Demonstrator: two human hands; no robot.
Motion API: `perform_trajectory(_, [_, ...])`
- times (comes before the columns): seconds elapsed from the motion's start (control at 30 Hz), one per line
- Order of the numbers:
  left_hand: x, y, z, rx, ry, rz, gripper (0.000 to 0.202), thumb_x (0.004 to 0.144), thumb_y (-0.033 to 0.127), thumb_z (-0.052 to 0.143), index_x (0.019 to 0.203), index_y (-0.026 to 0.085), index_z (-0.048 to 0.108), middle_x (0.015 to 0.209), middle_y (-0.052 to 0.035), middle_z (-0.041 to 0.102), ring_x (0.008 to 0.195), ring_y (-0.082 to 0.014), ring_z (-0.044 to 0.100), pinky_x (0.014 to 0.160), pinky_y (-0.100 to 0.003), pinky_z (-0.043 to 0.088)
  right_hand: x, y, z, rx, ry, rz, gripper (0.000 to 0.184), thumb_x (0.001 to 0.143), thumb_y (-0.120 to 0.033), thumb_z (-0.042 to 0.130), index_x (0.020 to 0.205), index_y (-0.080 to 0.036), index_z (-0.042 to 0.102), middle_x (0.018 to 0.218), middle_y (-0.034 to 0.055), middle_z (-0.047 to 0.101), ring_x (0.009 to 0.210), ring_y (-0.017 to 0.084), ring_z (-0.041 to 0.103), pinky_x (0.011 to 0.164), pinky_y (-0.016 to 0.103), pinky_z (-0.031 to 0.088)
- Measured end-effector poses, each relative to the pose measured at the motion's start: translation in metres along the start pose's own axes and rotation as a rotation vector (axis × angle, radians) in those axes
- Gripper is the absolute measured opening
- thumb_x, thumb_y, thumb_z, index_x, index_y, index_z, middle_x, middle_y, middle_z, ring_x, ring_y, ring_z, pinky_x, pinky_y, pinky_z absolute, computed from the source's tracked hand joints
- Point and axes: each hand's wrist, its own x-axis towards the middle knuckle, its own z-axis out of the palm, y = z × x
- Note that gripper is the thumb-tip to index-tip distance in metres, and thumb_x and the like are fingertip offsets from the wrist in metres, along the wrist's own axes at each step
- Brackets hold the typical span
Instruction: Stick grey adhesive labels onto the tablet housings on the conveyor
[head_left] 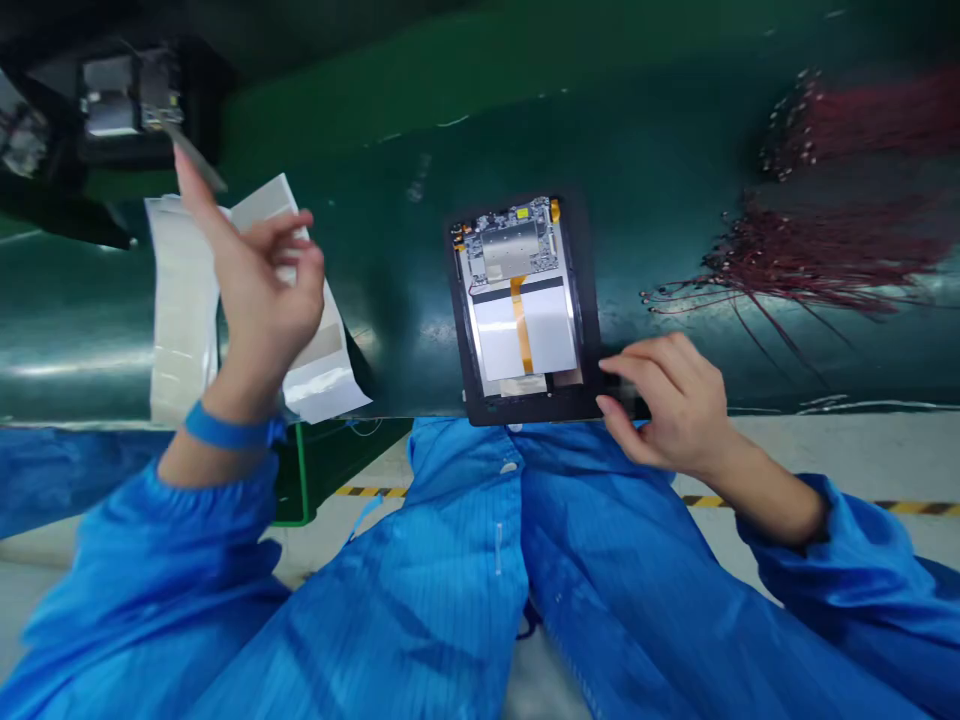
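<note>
A tablet with its back off (525,330) lies at the bench's near edge, showing a circuit board (514,245), silver battery cells and an orange tape strip. My right hand (667,400) is at its lower right edge, thumb and index finger apart, fingertips at or close to the black frame. My left hand (266,285) is raised over white backing sheets (184,310) on the left, index finger stretched out and other fingers curled. A thin grey strip (199,160) sits at that index fingertip, apparently stuck to it; motion blurs it.
Bundles of thin red wires (810,255) with small dark ends lie at the right. Another opened device (131,95) stands at the far left, beside a further partly visible one (22,130). The green bench's near edge runs just before my lap.
</note>
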Motion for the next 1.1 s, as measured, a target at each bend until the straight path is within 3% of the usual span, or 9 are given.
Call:
perform_trajectory(0.07, [-0.056, 0.010, 0.014, -0.188, -0.198, -0.104, 0.120, 0.092, 0.038, 0.087, 0.172, 0.029, -0.002, 0.131, -0.0022, 0.075, 0.104, -0.0149, 0.072, 0.087, -0.027, 0.059, -0.009, -0.008, -0.004, -0.140, -0.138, 0.143, 0.063, 0.098, -0.052, 0.063, 0.144, -0.009, 0.056, 0.122, 0.0218, 0.068, 0.105, 0.036, 0.059, 0.085, 0.050, 0.051])
perform_trajectory(0.13, [-0.108, 0.021, 0.032, -0.294, -0.445, -0.238, 0.116, 0.095, 0.042, 0.082, 0.173, 0.041, -0.004, 0.149, -0.0086, 0.067, 0.125, -0.0229, 0.070, 0.095, -0.037, 0.061, -0.014, -0.017, -0.003, -0.220, -0.281, 0.241, 0.090, 0.099, -0.069, 0.055, 0.160, -0.005, 0.040, 0.135, 0.0264, 0.063, 0.112, 0.041, 0.056, 0.089, 0.055, 0.048])
perform_trajectory(0.23, [-0.149, 0.033, 0.056, -0.351, -0.514, -0.221, 0.115, 0.100, 0.039, 0.075, 0.171, 0.046, -0.015, 0.170, -0.0119, 0.045, 0.149, -0.0292, 0.054, 0.114, -0.053, 0.055, -0.011, -0.032, 0.008, -0.286, -0.375, 0.321, 0.108, 0.098, -0.078, 0.049, 0.168, -0.001, 0.022, 0.138, 0.0282, 0.060, 0.110, 0.041, 0.054, 0.089, 0.053, 0.047])
perform_trajectory(0.33, [-0.131, 0.032, 0.075, -0.432, -0.492, -0.191, 0.119, 0.097, 0.043, 0.077, 0.170, 0.046, -0.018, 0.174, -0.0114, 0.038, 0.161, -0.0299, 0.040, 0.127, -0.059, 0.041, 0.007, -0.037, 0.023, -0.357, -0.357, 0.388, 0.115, 0.096, -0.079, 0.054, 0.169, 0.002, 0.018, 0.134, 0.0281, 0.060, 0.110, 0.040, 0.053, 0.089, 0.052, 0.046])
perform_trajectory(0.47, [-0.069, 0.039, 0.083, -0.523, -0.428, -0.173, 0.132, 0.087, 0.050, 0.086, 0.170, 0.042, -0.016, 0.173, -0.0146, 0.039, 0.162, -0.0315, 0.038, 0.131, -0.059, 0.033, 0.059, -0.015, 0.036, -0.435, -0.271, 0.486, 0.107, 0.096, -0.063, 0.062, 0.167, 0.006, 0.021, 0.131, 0.0288, 0.060, 0.112, 0.042, 0.053, 0.092, 0.055, 0.048])
perform_trajectory(0.67, [-0.041, 0.077, 0.039, -0.516, -0.192, -0.003, 0.100, 0.085, 0.037, 0.088, 0.164, 0.049, 0.026, 0.164, -0.0043, 0.052, 0.150, -0.0262, 0.051, 0.120, -0.046, 0.045, 0.175, 0.066, 0.047, -0.438, -0.175, 0.533, 0.095, 0.098, -0.047, 0.062, 0.166, 0.008, 0.025, 0.142, 0.0346, 0.057, 0.129, 0.046, 0.051, 0.104, 0.061, 0.047])
perform_trajectory(0.83, [-0.048, 0.066, 0.004, -0.584, -0.067, -0.188, 0.056, 0.080, 0.033, 0.092, 0.131, 0.033, 0.069, 0.142, -0.0042, 0.067, 0.130, -0.0230, 0.060, 0.102, -0.033, 0.052, 0.254, 0.120, 0.041, -0.417, -0.160, 0.653, 0.089, 0.097, -0.032, 0.064, 0.165, 0.009, 0.024, 0.156, 0.0370, 0.047, 0.145, 0.048, 0.042, 0.120, 0.066, 0.032])
perform_trajectory(0.97, [-0.054, 0.055, -0.005, -0.656, -0.129, -0.296, 0.042, 0.078, 0.033, 0.094, 0.115, 0.026, 0.077, 0.129, -0.0049, 0.071, 0.124, -0.0216, 0.061, 0.096, -0.027, 0.052, 0.276, 0.092, 0.051, -0.305, 0.007, 0.567, 0.070, 0.092, -0.019, 0.065, 0.158, -0.003, 0.045, 0.163, 0.0304, 0.041, 0.149, 0.045, 0.037, 0.121, 0.066, 0.031])
perform_trajectory(1.1, [-0.059, 0.049, -0.014, -0.658, -0.211, -0.337, 0.037, 0.082, 0.033, 0.091, 0.116, 0.027, 0.077, 0.118, -0.0034, 0.073, 0.104, -0.0179, 0.065, 0.089, -0.025, 0.052, 0.248, 0.013, 0.068, 0.338, -0.202, 0.169, 0.026, 0.098, -0.035, 0.064, 0.117, -0.019, 0.073, 0.124, 0.0105, 0.071, 0.112, 0.025, 0.062, 0.102, 0.042, 0.050])
